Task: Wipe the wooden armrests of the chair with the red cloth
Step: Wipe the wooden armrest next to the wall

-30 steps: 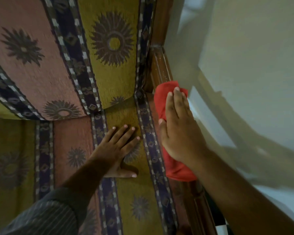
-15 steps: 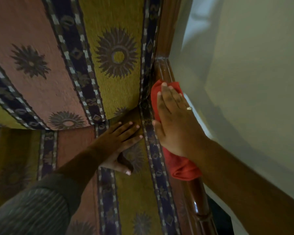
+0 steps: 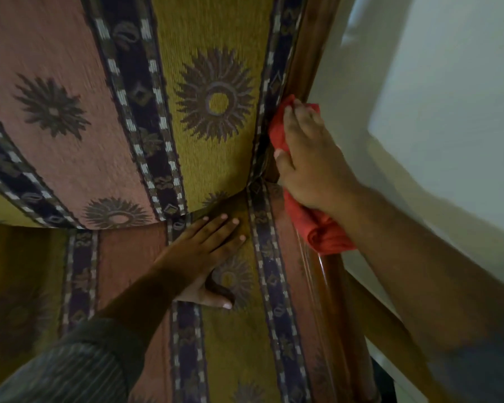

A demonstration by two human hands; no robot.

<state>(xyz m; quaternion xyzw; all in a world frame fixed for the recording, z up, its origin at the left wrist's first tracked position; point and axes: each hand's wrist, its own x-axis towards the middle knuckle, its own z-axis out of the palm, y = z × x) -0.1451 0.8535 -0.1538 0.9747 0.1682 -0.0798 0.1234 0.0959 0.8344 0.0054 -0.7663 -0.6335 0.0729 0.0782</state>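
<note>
The red cloth (image 3: 320,231) lies along the chair's right wooden armrest (image 3: 332,289), bunched at its near end. My right hand (image 3: 309,164) presses flat on top of the cloth, fingertips at the far end where the armrest meets the wooden back frame (image 3: 306,53). My left hand (image 3: 207,254) rests flat with fingers spread on the patterned seat cushion (image 3: 233,344), near the crease with the backrest, and holds nothing. The armrest under the cloth is hidden.
The patterned backrest (image 3: 122,97) fills the upper left. A pale wall (image 3: 448,97) stands close along the right side of the armrest. A dark gap shows low between the chair and the wall.
My right hand has slid the red cloth farther along the armrest toward the back frame. My left hand stays flat on the seat. The view has tilted and moved closer.
</note>
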